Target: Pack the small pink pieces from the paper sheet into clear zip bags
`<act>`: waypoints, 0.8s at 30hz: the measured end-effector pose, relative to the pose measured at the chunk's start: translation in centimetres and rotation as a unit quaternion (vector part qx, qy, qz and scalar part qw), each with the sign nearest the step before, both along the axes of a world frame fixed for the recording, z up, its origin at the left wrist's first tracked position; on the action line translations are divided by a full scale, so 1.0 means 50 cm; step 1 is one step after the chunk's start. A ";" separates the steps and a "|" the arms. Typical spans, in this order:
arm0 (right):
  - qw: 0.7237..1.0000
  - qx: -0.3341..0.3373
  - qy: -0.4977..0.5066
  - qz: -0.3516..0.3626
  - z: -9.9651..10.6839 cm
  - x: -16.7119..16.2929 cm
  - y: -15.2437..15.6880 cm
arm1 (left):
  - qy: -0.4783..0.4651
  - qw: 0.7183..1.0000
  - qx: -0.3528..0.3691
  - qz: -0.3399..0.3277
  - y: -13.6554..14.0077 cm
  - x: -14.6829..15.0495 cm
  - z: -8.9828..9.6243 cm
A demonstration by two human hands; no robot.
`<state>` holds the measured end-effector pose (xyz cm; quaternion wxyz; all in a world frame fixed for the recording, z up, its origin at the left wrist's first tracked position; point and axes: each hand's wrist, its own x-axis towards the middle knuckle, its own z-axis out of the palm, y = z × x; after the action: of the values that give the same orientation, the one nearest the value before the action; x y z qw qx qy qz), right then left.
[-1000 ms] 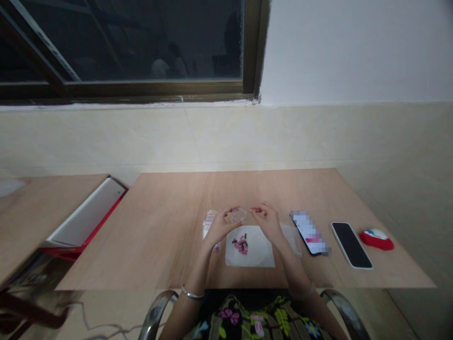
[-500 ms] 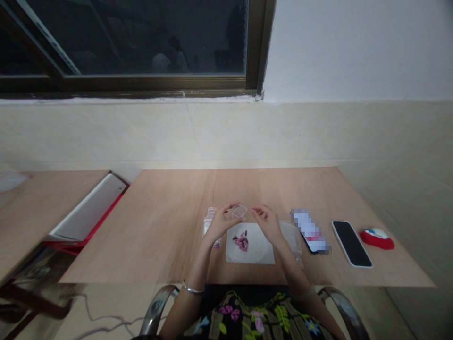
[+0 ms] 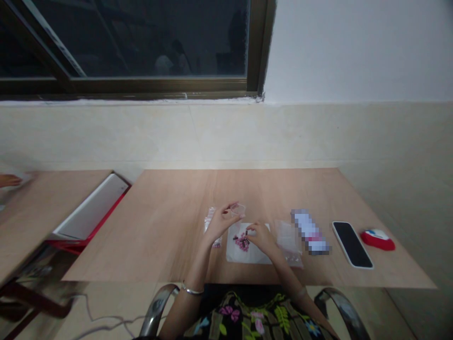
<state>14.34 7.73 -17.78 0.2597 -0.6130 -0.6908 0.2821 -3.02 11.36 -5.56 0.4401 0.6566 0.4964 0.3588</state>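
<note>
My left hand [image 3: 223, 221] pinches a small clear plastic bag [image 3: 239, 210], its mouth spread, above the far edge of a white sheet [image 3: 247, 257]. A little pile of small pink and dark pieces [image 3: 241, 242] lies on the sheet; their exact kind is too small to tell. Over the right side of this pile is my right hand [image 3: 261, 237], thumb and fingertips drawn together at the pieces. Whether something is gripped there cannot be made out. Several clear bags [image 3: 216, 242] with pinkish contents lie beside my left wrist.
More clear plastic bags [image 3: 289, 238] lie right of the sheet. Farther right are a phone with a blurred screen [image 3: 311, 232], a dark-screened phone [image 3: 352, 244] and a red-and-white object [image 3: 378, 239]. Another person's hand [image 3: 10, 180] shows at the left table.
My right hand has come down and toward me, from beside the bag to the pile. My left hand stays put with the bag. Another person's hand has appeared at far left.
</note>
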 end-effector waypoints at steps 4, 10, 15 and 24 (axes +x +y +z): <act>1.000 0.012 -0.012 -0.006 -0.002 -0.003 -0.002 | -0.003 1.000 -0.001 0.002 -0.001 0.001 0.002; 0.997 0.065 0.024 -0.038 -0.006 0.002 0.005 | -0.004 1.000 -0.016 0.019 -0.010 0.001 0.013; 0.973 0.129 0.166 -0.094 0.088 0.021 0.022 | 0.004 1.000 0.001 0.010 -0.011 -0.007 0.002; 0.962 0.186 0.200 -0.019 0.256 0.005 0.021 | 0.010 0.999 0.019 -0.032 -0.003 -0.006 -0.018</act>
<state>14.58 8.79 -5.00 0.5075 -0.4976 -0.6533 0.2607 -3.33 11.21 -6.47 0.4338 0.6837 0.4728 0.3476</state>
